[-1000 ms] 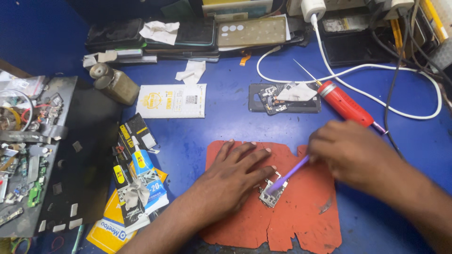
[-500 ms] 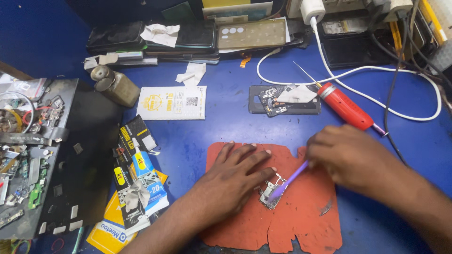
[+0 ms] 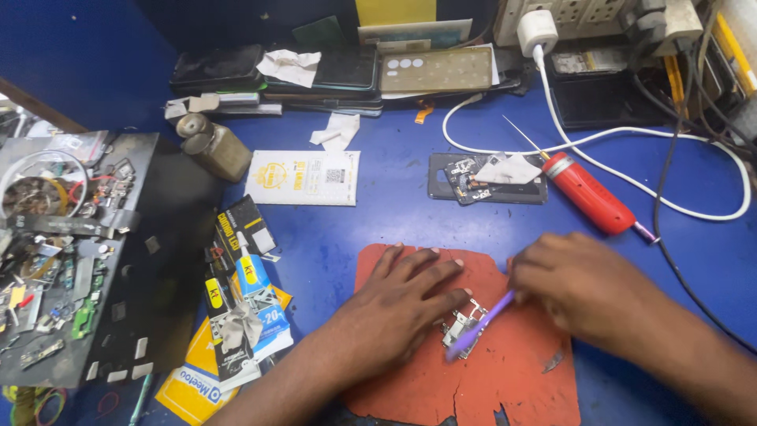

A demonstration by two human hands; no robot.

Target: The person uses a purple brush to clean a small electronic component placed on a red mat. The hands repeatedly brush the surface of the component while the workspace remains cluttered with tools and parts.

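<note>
- Small circuit board (image 3: 461,327) lies near centre on the orange mat (image 3: 410,379); it looks light, stiff and fragile, best pinned by its edges.
- Left hand (image 3: 398,304) presses flat beside it, fingers spread.
- Right hand (image 3: 579,288) pinches a purple brush (image 3: 481,323) onto it.
- Farther right: red soldering iron (image 3: 587,193) on the crowded blue bench (image 3: 394,213).

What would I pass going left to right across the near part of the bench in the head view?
Tray of small parts → yellow and blue packets → left hand → small circuit board → right hand, holding a purple brush.
</note>
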